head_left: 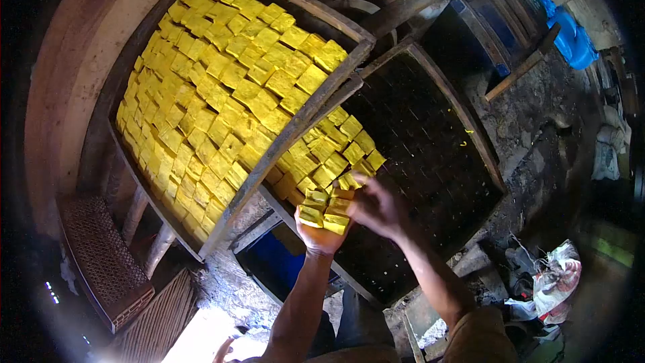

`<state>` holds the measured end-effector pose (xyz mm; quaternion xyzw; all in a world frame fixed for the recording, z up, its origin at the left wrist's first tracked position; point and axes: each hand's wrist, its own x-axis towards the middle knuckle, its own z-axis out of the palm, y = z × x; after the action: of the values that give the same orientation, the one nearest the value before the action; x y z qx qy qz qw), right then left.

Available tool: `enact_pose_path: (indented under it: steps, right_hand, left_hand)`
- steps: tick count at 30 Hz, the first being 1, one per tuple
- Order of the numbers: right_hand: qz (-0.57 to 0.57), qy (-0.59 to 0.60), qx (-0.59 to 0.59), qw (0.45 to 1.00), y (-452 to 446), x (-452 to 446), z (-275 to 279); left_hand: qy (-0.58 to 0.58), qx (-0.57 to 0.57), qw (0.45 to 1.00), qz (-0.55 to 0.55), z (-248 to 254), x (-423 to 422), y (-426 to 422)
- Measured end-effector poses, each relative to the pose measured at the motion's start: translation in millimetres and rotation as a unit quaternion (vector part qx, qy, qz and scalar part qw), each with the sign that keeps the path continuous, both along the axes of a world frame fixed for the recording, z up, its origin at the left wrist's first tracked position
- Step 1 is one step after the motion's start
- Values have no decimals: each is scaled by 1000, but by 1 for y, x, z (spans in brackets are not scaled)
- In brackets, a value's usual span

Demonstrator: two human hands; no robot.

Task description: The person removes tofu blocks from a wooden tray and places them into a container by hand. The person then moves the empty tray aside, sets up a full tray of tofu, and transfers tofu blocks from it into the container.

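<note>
Over on the left, a brown lattice-sided crate [101, 255] stands below the big upper tray [282, 146], and that tray is packed with rows of yellow blocks [222, 94], many tilted and overlapping like shingles. Now to the middle, where the action is! The left hand [317, 236] is closed around a small clutch of blocks [324, 212], thumb up along the side; the other fingers are hidden beneath, so how hard they press cannot be told. The clutch sits just off the near end of the laid rows. Just to its right comes the right hand [379, 208], blurred, fingertips beside the clutch and close to the last row; whether they pinch a block cannot be told. This looks like the piece-by-piece stage, block by block between palm and tray. From here, a move calls for a level left palm and a neat fingertip pinch on one block, leaving its neighbours undisturbed. Farther right, the lower tray [437, 107] shows its dark bed, with a blue bag [574, 37] beyond.
</note>
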<state>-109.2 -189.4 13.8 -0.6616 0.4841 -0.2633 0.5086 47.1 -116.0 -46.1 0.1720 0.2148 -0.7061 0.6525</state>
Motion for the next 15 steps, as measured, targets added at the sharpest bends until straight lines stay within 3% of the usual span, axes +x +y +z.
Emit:
enact_pose_path:
  steps: [1,3,4,6,9,12,13,15]
  right_hand:
    - [-93,-33,-11,995,-1,-6,-28]
    - [-182,185,-110,959,-23,-17,-67]
    - [-186,184,-110,959,-20,-12,-87]
    - [-213,332,-257,882,-16,8,-110]
    - [-254,255,-169,917,-4,20,-104]
    - [-332,73,-111,934,-17,17,-109]
    - [-341,29,-22,939,-27,13,-109]
    - [-282,-6,34,959,-49,9,-103]
  left_hand:
    - [49,21,999,0,12,2,-2]
    - [62,-11,998,-15,15,7,6]
    - [77,-43,996,-25,16,10,10]
    - [56,-45,996,-52,29,17,13]
    - [23,-15,995,-91,41,25,24]
    - [22,13,992,-127,50,36,33]
    - [21,14,991,-130,51,40,37]
    - [51,-34,988,-139,53,45,43]
